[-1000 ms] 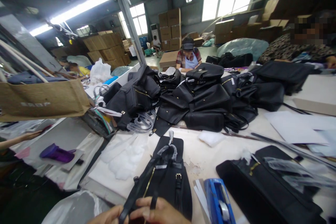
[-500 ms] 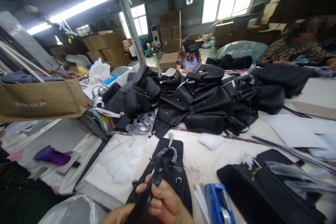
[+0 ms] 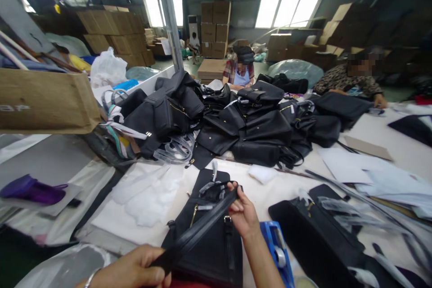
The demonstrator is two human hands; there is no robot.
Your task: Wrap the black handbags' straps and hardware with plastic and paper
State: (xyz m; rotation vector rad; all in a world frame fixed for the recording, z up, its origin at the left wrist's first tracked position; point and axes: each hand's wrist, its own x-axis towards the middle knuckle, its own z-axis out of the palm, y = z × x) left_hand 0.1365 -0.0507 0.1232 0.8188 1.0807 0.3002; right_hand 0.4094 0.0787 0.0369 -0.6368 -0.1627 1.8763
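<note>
A black strap stretches slantwise between my two hands, above a black backpack that lies on the pale worktable. My left hand, with a bracelet at the wrist, is closed on the strap's near end at the bottom of the view. Farther out, my right hand pinches the strap's far end near the top of the bag. Gold-coloured buckles and a zip show on the backpack, and clear film wraps its top handle.
A blue tape dispenser stands right of the backpack. Another black bag lies farther right. Behind is a heap of black bags. At left are a purple pouch and a brown shopping bag. Co-workers sit across the table.
My hands have moved apart, drawing the strap out between them. The right hand went up and away over the bag; the left came further into view at lower left. The camera view has shifted.
</note>
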